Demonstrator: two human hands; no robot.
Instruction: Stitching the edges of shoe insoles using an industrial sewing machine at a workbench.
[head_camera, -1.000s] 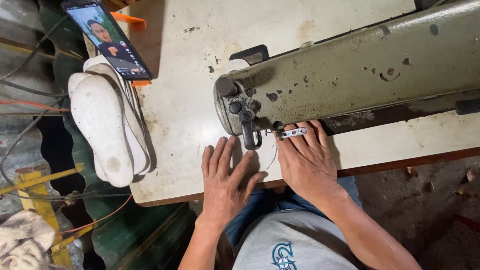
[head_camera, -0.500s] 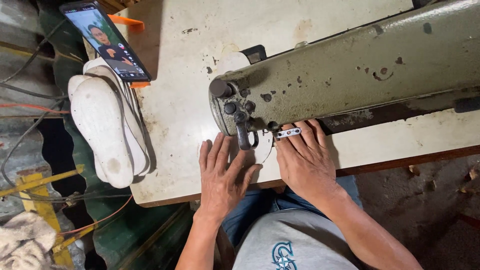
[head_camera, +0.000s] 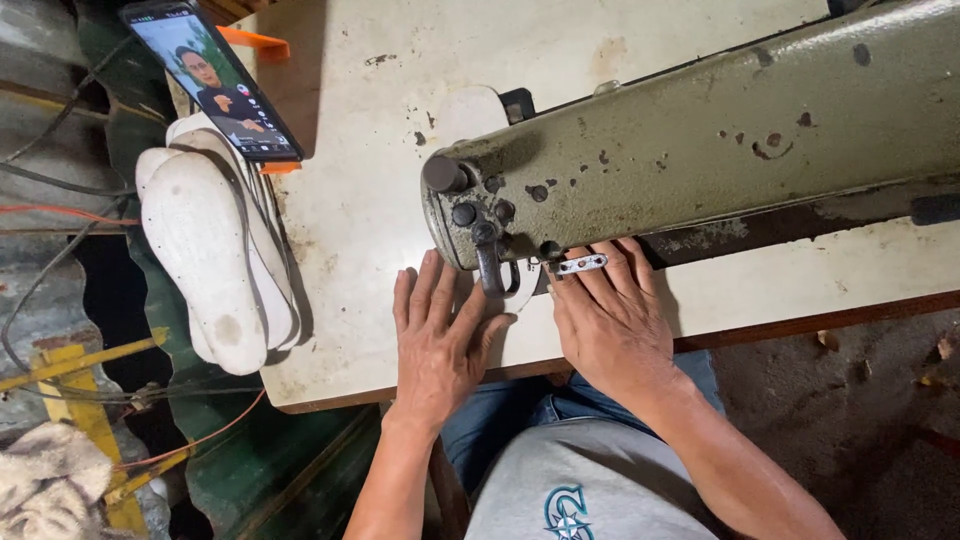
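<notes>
An old olive-green sewing machine (head_camera: 700, 140) lies across a worn cream table (head_camera: 350, 250). My left hand (head_camera: 440, 335) rests flat on the table, fingers spread, pressing a white shoe insole (head_camera: 470, 110) that passes under the machine head. My right hand (head_camera: 610, 315) lies flat beside it, fingers reaching under the machine arm next to a small metal clip (head_camera: 582, 264). The part of the insole beneath the needle is mostly hidden by my hands and the machine.
A stack of white insoles (head_camera: 215, 260) hangs over the table's left edge. A phone (head_camera: 212, 78) with a lit screen lies above it, near an orange tool (head_camera: 255, 45). Cables and yellow metal frame (head_camera: 80, 370) sit at the left, dirt floor at the right.
The view has shifted slightly. Both hands stay flat at the needle area, with the left hand edging a little closer to the machine head.
</notes>
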